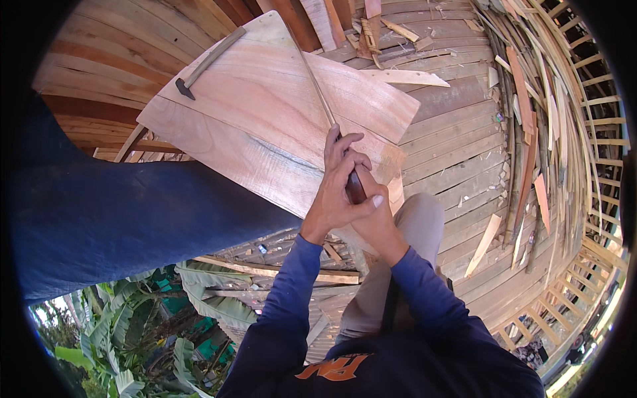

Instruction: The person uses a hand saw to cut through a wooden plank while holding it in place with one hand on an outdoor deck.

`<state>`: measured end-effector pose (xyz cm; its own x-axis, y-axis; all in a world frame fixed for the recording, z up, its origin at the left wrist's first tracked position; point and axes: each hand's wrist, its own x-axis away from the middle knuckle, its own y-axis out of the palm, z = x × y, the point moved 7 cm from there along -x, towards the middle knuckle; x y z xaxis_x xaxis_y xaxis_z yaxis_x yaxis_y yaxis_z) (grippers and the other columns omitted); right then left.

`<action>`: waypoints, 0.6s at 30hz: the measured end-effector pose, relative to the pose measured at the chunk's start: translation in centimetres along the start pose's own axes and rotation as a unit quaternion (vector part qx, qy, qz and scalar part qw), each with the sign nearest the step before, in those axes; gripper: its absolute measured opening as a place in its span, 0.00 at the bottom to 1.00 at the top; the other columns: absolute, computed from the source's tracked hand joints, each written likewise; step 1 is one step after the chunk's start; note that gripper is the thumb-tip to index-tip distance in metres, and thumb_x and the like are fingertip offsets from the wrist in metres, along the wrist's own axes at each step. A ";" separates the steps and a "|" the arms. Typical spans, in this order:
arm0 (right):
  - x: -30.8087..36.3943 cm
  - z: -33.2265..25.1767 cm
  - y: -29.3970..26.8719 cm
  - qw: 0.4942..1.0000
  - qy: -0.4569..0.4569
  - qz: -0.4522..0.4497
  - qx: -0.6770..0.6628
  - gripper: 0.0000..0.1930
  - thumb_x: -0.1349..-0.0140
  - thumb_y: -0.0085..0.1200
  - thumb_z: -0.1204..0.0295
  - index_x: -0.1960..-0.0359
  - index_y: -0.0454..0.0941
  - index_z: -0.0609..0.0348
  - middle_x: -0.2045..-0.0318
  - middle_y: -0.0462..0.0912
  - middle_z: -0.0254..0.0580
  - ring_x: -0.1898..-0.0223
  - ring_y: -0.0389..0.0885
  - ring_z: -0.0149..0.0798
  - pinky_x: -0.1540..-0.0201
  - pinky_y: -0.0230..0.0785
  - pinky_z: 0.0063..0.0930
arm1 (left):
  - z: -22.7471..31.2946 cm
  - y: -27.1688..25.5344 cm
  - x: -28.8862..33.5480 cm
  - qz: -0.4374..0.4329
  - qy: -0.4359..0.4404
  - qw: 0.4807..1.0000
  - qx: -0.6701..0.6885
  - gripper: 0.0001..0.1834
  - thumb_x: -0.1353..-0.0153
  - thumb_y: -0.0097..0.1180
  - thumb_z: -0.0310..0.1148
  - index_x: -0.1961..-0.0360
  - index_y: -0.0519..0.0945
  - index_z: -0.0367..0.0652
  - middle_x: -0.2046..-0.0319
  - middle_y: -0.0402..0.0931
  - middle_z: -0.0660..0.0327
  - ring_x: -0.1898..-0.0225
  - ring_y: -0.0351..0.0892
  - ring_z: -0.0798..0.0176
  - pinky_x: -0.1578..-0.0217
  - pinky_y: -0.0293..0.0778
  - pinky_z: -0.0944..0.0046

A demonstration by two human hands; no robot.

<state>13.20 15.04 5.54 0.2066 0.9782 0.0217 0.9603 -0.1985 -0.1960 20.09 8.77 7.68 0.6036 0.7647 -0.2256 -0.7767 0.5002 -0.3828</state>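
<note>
Both my hands are closed around the dark brown handle (355,188) of a long narrow tool. Its thin shaft or blade (312,79) runs away from me across a pale pinkish wooden panel (265,99), and whether it is a saw or a long knife cannot be made out. My left hand (328,198) wraps the handle from the left, its thumb lying across toward my right hand (379,222), which grips from the other side. Some of the fingers hide one another. A hammer (215,56) with a wooden handle and dark head lies on the panel's far left part.
Wood offcuts and strips (531,152) lie along the right of the plank floor (458,139), beside a slatted railing (600,139). A blue sheet (133,212) spreads at left, above banana leaves (212,292). Reddish boards (305,23) stand at the far side.
</note>
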 end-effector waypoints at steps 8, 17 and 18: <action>-7.1 -2.5 0.8 0.999 -0.007 0.009 -0.032 0.24 0.37 0.52 0.70 0.39 0.66 0.61 0.64 0.83 0.57 0.63 0.85 0.57 0.63 0.75 0.42 | -2.1 -3.2 -5.0 -0.009 -0.009 1.000 0.021 0.25 0.54 0.65 0.49 0.60 0.74 0.44 0.36 0.60 0.49 0.26 0.38 0.38 0.32 0.43 0.39; -0.2 -0.7 -1.4 0.995 0.095 -0.025 -0.027 0.26 0.44 0.59 0.76 0.42 0.69 0.64 0.71 0.81 0.53 0.71 0.84 0.47 0.67 0.73 0.33 | 0.6 0.7 -0.3 0.004 -0.054 0.998 0.026 0.13 0.37 0.49 0.41 0.63 0.74 0.42 0.39 0.65 0.49 0.25 0.37 0.39 0.30 0.38 0.40; -2.2 -0.1 -1.1 0.996 0.084 -0.005 -0.031 0.24 0.43 0.59 0.77 0.44 0.70 0.63 0.71 0.81 0.52 0.72 0.83 0.44 0.68 0.72 0.31 | -0.4 0.1 -2.1 0.014 -0.032 0.999 0.016 0.11 0.34 0.43 0.36 0.64 0.75 0.41 0.38 0.64 0.51 0.25 0.37 0.40 0.29 0.37 0.43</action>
<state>11.67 13.15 5.85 0.2207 0.9569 0.1888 0.9711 -0.1975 -0.1340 18.82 7.09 7.76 0.5691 0.8027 -0.1786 -0.7997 0.4895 -0.3477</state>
